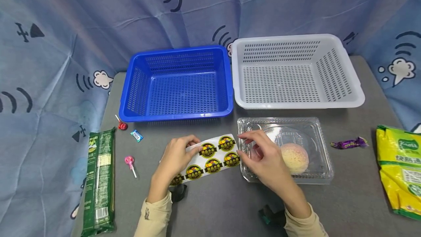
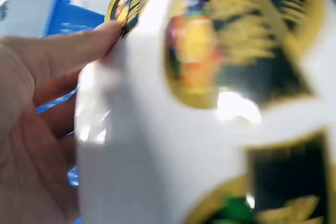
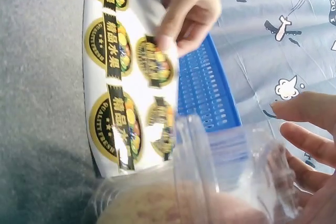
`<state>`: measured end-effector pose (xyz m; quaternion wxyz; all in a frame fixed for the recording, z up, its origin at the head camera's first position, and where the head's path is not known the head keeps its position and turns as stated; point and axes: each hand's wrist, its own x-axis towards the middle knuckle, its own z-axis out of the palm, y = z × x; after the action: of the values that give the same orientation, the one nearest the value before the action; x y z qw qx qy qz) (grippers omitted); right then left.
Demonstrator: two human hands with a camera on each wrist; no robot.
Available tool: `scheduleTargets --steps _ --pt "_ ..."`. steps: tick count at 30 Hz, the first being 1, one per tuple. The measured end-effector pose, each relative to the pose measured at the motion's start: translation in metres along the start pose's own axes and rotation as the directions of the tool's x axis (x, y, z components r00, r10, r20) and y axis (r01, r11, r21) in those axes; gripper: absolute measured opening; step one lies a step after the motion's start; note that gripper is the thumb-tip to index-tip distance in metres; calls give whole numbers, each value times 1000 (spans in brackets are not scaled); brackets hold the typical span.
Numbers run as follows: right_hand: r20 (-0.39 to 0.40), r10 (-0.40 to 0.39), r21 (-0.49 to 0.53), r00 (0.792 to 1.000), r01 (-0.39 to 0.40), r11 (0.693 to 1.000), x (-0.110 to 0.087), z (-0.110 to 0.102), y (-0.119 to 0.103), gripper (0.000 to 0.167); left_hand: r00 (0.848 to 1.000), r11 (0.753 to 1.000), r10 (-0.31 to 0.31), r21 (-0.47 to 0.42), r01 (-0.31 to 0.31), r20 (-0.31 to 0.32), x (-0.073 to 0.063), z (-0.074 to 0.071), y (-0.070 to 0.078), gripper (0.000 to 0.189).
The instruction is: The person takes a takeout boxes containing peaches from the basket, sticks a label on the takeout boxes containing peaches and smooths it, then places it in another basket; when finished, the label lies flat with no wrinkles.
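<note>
My left hand [image 1: 179, 156] pinches a white sheet of stickers [image 1: 199, 162] by its upper edge, thumb on top. Round black-and-gold labels with fruit pictures cover the sheet, which the left wrist view shows close and blurred. At the sheet's right end is my right hand [image 1: 263, 156], its thumb and index finger spread apart with nothing gripped between them. That hand is over the left part of a clear plastic box [image 1: 315, 134], lid down. Inside the box lies a pink-and-yellow peach [image 1: 295, 158], partly covered by the hand in the head view.
Behind stand a blue basket [image 1: 177, 116] and a white basket [image 1: 296, 104]. Lollipops [image 1: 129, 161] [image 1: 122, 125], a blue candy [image 1: 136, 135] and a green packet [image 1: 98, 182] lie on the left; a purple-wrapped candy [image 1: 349, 143] and a yellow bag [image 1: 399, 171] on the right.
</note>
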<state>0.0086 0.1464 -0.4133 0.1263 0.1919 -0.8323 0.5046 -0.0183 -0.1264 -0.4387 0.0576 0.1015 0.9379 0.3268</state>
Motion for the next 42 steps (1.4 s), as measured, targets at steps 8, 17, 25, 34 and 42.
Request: scheduleTargets --steps 8,17,25,34,42 --pt "31 -9 13 999 8 1000 -2 5 -5 44 997 981 57 -189 -45 57 -13 -18 28 6" --pt "40 -26 17 999 25 1000 -3 10 -12 44 990 946 142 -293 -138 -6 -23 -27 47 5" --pt "19 3 86 1000 -4 996 -3 11 -18 39 987 906 138 -394 -157 -78 -24 -22 51 7" --pt "30 -20 172 999 14 985 -4 15 -21 33 983 894 161 -411 -181 -84 -25 -18 57 9" --pt "10 -32 160 999 30 987 -6 17 -22 28 986 896 151 -412 -167 -71 -25 -17 57 8"
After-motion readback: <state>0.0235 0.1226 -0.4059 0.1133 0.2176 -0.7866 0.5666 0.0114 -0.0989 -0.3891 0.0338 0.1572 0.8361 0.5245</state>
